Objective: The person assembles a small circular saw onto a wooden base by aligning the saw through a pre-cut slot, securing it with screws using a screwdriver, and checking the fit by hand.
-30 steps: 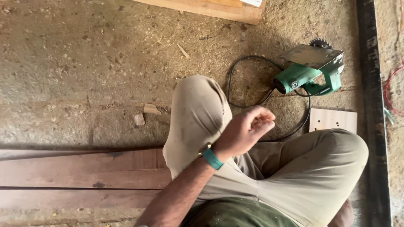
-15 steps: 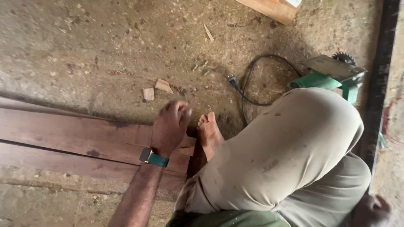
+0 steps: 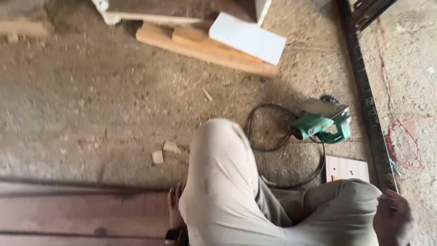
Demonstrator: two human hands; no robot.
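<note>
left hand point(image 3: 175, 207) flat on wooden plank point(image 3: 86, 214), beside bent knee point(image 3: 218, 182)

One camera only, worn on the head, looks steeply down past the person's bent knees onto the sawdust-strewn floor point(image 3: 91, 105). It sits close to the legs, which fill the lower middle. The view faces forward toward stacked wood offcuts point(image 3: 205, 45) at the top edge; a dark metal rail point(image 3: 364, 100) runs down the right side.
</note>
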